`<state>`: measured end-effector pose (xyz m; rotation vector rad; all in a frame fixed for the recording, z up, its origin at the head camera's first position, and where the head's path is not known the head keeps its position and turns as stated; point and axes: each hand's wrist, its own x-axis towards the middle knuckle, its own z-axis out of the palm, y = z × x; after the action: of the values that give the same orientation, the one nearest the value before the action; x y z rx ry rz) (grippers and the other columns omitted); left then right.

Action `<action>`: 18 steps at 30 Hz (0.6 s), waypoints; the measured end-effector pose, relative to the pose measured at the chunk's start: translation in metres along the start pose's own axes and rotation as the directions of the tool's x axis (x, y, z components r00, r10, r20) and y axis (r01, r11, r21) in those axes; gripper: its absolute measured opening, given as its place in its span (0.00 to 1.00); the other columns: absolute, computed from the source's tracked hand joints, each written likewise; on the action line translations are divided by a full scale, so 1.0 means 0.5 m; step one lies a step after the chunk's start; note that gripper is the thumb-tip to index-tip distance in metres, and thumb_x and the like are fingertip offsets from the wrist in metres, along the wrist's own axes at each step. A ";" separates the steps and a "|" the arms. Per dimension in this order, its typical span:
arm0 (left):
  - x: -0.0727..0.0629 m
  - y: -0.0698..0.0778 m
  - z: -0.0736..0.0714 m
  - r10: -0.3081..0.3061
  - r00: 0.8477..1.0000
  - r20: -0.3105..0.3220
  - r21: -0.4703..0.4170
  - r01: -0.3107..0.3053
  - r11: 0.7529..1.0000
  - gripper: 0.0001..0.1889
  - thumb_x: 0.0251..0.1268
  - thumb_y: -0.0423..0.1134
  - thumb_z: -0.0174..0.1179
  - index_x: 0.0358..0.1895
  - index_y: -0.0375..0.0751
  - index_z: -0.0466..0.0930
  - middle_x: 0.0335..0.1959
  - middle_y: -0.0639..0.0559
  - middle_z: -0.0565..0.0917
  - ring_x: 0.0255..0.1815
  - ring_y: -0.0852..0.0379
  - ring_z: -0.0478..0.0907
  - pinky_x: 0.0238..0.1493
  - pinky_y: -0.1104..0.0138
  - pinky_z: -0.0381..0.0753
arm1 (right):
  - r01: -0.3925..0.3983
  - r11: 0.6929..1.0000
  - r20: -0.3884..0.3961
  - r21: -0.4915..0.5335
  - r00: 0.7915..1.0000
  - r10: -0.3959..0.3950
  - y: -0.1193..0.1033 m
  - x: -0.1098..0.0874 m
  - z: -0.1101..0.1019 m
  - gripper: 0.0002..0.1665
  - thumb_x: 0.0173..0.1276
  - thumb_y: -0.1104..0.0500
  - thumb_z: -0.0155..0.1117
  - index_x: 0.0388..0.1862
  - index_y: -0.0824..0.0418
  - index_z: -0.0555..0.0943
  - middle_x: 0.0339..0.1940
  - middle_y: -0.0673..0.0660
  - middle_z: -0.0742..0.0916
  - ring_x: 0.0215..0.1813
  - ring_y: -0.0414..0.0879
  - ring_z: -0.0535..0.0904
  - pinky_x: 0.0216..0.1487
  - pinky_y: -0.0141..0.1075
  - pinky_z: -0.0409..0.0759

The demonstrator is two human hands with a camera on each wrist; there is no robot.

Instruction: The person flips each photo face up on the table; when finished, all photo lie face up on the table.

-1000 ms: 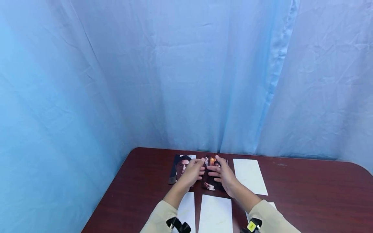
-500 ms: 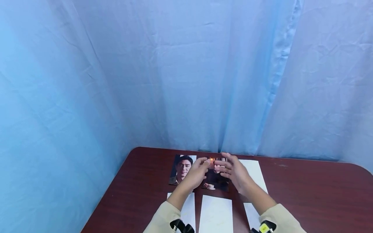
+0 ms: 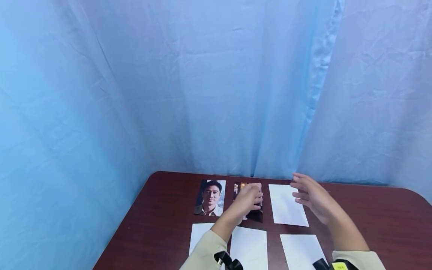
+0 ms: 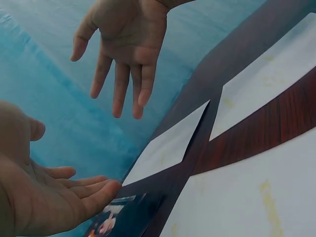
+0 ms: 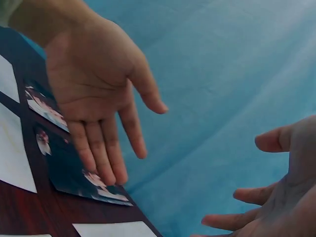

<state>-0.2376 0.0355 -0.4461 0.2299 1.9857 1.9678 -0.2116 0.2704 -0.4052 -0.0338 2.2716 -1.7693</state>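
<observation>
My left hand (image 3: 249, 198) hovers palm inward over the second photo card (image 3: 255, 216), covering much of it. This dark photo shows a white cup in earlier frames; here the cup is mostly hidden. My right hand (image 3: 314, 198) is held at the right edge of a white card (image 3: 288, 206) in the far row. Both hands have loosely extended fingers and hold nothing; the left wrist view shows the left palm (image 4: 54, 202) facing the right one (image 4: 131, 44). To the left, a portrait photo (image 3: 210, 202) lies face up and uncovered.
In the near row lie three white cards: a left one (image 3: 199, 232) partly under the left sleeve, a middle one (image 3: 249, 245) and a right one (image 3: 300, 249). The dark red wooden table (image 3: 152, 225) ends at a blue curtain (image 3: 216, 93).
Both hands have moved right, the right one further, from the second photo to beyond the far white card. The portrait photo and the far white card have come into fuller view.
</observation>
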 end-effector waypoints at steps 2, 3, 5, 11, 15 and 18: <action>0.007 0.001 0.015 -0.015 1.000 -0.004 -0.022 0.015 1.000 0.31 0.85 0.51 0.46 0.76 0.29 0.67 0.69 0.21 0.76 0.72 0.28 0.76 0.67 0.42 0.83 | -0.010 1.000 -0.013 -0.012 1.000 0.010 0.005 -0.002 -0.016 0.47 0.89 0.37 0.31 0.88 0.64 0.34 0.86 0.77 0.53 0.83 0.76 0.57 0.76 0.52 0.74; 0.010 0.001 0.022 -0.027 1.000 -0.013 -0.029 0.027 0.999 0.32 0.85 0.53 0.47 0.76 0.30 0.67 0.69 0.21 0.77 0.72 0.28 0.77 0.66 0.43 0.83 | -0.016 1.000 -0.017 -0.016 1.000 0.016 0.008 -0.002 -0.023 0.47 0.89 0.36 0.30 0.88 0.64 0.34 0.86 0.78 0.52 0.83 0.77 0.57 0.76 0.53 0.75; 0.016 0.000 0.036 -0.048 0.999 -0.024 -0.031 0.048 0.998 0.32 0.84 0.54 0.48 0.75 0.30 0.67 0.69 0.22 0.77 0.71 0.29 0.78 0.65 0.43 0.84 | -0.032 0.999 -0.025 -0.026 0.999 0.032 0.016 -0.002 -0.033 0.48 0.88 0.35 0.29 0.88 0.64 0.33 0.85 0.79 0.51 0.82 0.79 0.57 0.76 0.56 0.74; 0.029 -0.009 0.065 -0.092 0.994 -0.055 -0.051 0.089 0.995 0.29 0.84 0.53 0.50 0.73 0.33 0.71 0.69 0.22 0.77 0.71 0.28 0.78 0.64 0.43 0.85 | -0.093 0.995 -0.035 -0.020 0.995 0.092 0.040 0.005 -0.048 0.51 0.87 0.33 0.32 0.87 0.65 0.31 0.85 0.82 0.49 0.79 0.85 0.57 0.76 0.62 0.74; 0.033 -0.016 0.073 -0.112 0.991 -0.074 -0.064 0.107 0.992 0.27 0.83 0.51 0.51 0.71 0.33 0.73 0.69 0.22 0.77 0.71 0.27 0.77 0.63 0.43 0.85 | -0.123 0.992 -0.041 -0.008 0.992 0.123 0.054 0.013 -0.047 0.53 0.87 0.33 0.35 0.87 0.67 0.31 0.84 0.83 0.48 0.78 0.86 0.56 0.73 0.60 0.78; 0.033 -0.020 0.073 -0.123 0.989 -0.080 -0.068 0.118 0.991 0.27 0.82 0.50 0.53 0.71 0.33 0.73 0.69 0.22 0.76 0.71 0.27 0.77 0.63 0.43 0.85 | -0.122 0.992 -0.035 -0.005 0.992 0.122 0.063 0.016 -0.040 0.53 0.87 0.34 0.35 0.87 0.67 0.32 0.84 0.83 0.47 0.78 0.85 0.58 0.70 0.59 0.81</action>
<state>-0.2389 0.0752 -0.4575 0.0112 1.9353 1.9894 -0.2192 0.2962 -0.4321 0.1334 2.2521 -1.7125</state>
